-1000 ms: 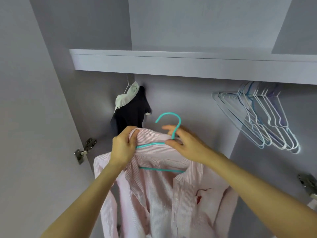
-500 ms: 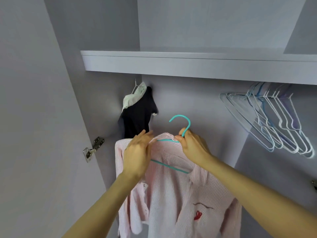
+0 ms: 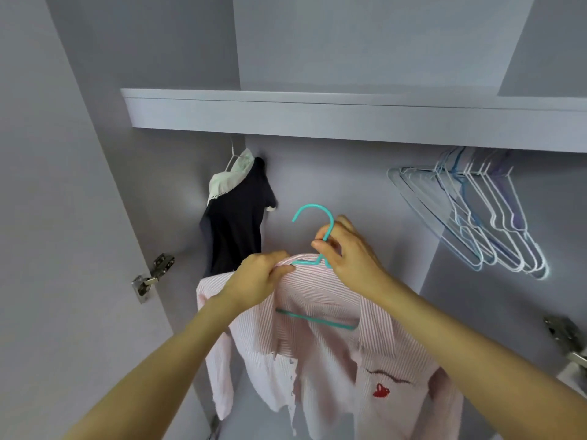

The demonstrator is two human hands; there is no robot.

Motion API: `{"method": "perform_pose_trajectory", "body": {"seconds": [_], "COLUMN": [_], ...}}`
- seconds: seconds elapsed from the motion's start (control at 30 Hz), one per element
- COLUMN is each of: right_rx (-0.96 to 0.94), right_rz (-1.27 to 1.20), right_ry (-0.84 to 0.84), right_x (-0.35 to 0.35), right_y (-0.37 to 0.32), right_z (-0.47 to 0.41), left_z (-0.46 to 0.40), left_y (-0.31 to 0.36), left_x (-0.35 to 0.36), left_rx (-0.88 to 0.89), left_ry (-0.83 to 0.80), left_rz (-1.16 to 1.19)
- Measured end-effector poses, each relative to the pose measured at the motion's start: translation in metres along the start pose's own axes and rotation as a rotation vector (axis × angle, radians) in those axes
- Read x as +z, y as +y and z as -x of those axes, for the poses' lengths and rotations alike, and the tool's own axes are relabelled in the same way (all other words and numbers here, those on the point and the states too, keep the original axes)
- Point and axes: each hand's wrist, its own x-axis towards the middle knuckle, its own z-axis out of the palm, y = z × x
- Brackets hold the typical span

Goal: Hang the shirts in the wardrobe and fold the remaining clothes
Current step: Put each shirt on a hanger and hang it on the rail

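Note:
A pink striped shirt with a small red mark on the chest hangs on a teal hanger inside the open wardrobe, below the shelf. My right hand grips the hanger's neck just under its hook. At the shirt's left shoulder, my left hand pinches the collar fabric beside the hanger. The hook points up and is free of the rail, which the shelf hides. A dark navy top with a white collar hangs on a white hanger at the back left.
A white shelf spans the wardrobe above the hands. Several empty white and pale blue hangers hang bunched at the right. Metal door hinges sit at the left and right edges. The left door panel stands close by.
The shirt on its hanger has risen and swung to face me more squarely. My right hand has shifted from the hanger's shoulder to its neck; my left hand still holds the collar.

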Motion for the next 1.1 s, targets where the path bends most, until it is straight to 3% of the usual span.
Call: {"method": "perform_pose_trajectory", "body": {"seconds": [0.1, 0.2, 0.33, 0.5, 0.6, 0.67, 0.77, 0.9, 1.1], "right_rx": [0.128, 0.283, 0.388, 0.285, 0.191, 0.221, 0.198, 0.163, 0.057], "right_rz": [0.252, 0.53, 0.463, 0.166, -0.001, 0.053, 0.32, 0.531, 0.533], "right_ry": [0.081, -0.052, -0.08, 0.096, -0.13, -0.136, 0.116, -0.19, -0.286], "right_x": [-0.012, -0.011, -0.018, -0.029, -0.027, -0.028, -0.038, -0.04, -0.042], "right_y": [0.02, 0.04, 0.054, 0.038, 0.039, 0.053, 0.078, 0.103, 0.109], "right_z": [0.014, 0.038, 0.036, 0.024, 0.045, 0.064, 0.069, 0.057, 0.047], "left_z": [-0.003, -0.01, -0.014, -0.016, -0.021, -0.02, -0.016, -0.014, -0.023], "left_y": [0.005, 0.012, 0.021, 0.024, 0.018, 0.012, -0.001, -0.012, -0.018], "left_x": [0.012, 0.019, 0.027, 0.034, 0.028, 0.022, 0.013, 0.006, 0.013], "left_rx": [-0.03, -0.055, -0.059, -0.041, -0.044, -0.039, -0.036, -0.095, -0.115], "left_ry": [0.176, 0.265, 0.359, 0.357, 0.395, 0.392, 0.385, 0.38, 0.301], "left_rz": [0.049, 0.053, 0.013, -0.02, -0.002, 0.015, 0.068, 0.161, 0.242]}}
